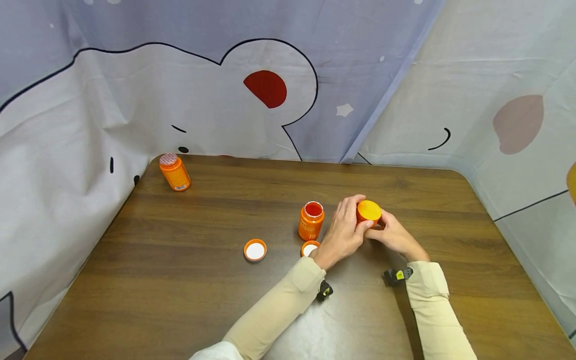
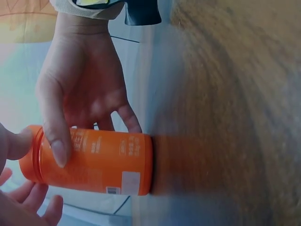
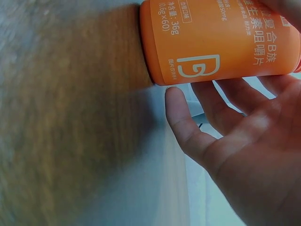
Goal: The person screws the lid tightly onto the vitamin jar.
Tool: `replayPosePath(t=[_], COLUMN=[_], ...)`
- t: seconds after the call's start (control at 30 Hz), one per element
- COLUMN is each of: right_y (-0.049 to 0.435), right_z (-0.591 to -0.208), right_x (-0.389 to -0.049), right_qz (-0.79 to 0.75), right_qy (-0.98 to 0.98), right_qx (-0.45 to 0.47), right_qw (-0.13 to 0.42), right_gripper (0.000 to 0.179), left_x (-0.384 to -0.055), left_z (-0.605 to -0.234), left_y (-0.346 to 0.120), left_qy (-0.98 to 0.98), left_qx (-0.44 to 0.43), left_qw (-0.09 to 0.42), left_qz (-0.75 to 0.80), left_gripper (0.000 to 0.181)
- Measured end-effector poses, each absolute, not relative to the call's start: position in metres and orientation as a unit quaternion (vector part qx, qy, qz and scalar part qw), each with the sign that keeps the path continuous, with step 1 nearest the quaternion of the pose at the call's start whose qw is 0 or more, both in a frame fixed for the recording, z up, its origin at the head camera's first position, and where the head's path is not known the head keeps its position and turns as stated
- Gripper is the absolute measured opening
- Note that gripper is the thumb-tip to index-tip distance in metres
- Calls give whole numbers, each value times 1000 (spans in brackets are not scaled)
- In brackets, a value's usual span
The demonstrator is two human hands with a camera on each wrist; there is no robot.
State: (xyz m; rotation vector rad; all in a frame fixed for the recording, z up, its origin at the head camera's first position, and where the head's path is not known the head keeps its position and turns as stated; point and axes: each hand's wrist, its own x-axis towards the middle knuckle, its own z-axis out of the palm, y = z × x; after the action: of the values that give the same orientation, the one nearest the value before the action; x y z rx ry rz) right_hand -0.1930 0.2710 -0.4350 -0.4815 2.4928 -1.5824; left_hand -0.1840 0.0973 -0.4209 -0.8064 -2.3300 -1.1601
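Note:
An orange bottle [image 3: 197, 42] with printed white lettering stands with its base at the tabletop, capped with an orange lid [image 1: 369, 210]. My left hand [image 1: 344, 230] holds the lid end, its thumb against the lid's side in the left wrist view. Lower down, my right hand [image 1: 397, 237] grips the bottle's body, thumb on one side and fingers behind. Just left of my left hand stands a second orange bottle [image 1: 311, 225], uncapped, its mouth showing red inside. An upturned cap [image 1: 309, 248] with a white liner lies before it, partly hidden by my left wrist.
Another upturned orange cap [image 1: 255, 250] with a white liner lies farther left on the brown wooden table [image 1: 189, 300]. Near the back left corner stands a third orange bottle [image 1: 175, 174], with a pinkish patterned seal over its mouth. A printed curtain [image 1: 180, 100] hangs behind the table.

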Motion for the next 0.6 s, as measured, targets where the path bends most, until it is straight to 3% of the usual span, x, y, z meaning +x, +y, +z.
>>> replayPosePath(t=[0.6], right_y=[274], right_z=[-435], right_x=[-193], right_qz=[-525], right_qy=[831], right_qx=[-157], right_qw=[91], right_gripper=[50], left_x=[-187], left_z=[-422], left_y=[91], left_qy=[-823], left_qx=[-328], left_qw=[144], left_qz=[-440], left_gripper=[60])
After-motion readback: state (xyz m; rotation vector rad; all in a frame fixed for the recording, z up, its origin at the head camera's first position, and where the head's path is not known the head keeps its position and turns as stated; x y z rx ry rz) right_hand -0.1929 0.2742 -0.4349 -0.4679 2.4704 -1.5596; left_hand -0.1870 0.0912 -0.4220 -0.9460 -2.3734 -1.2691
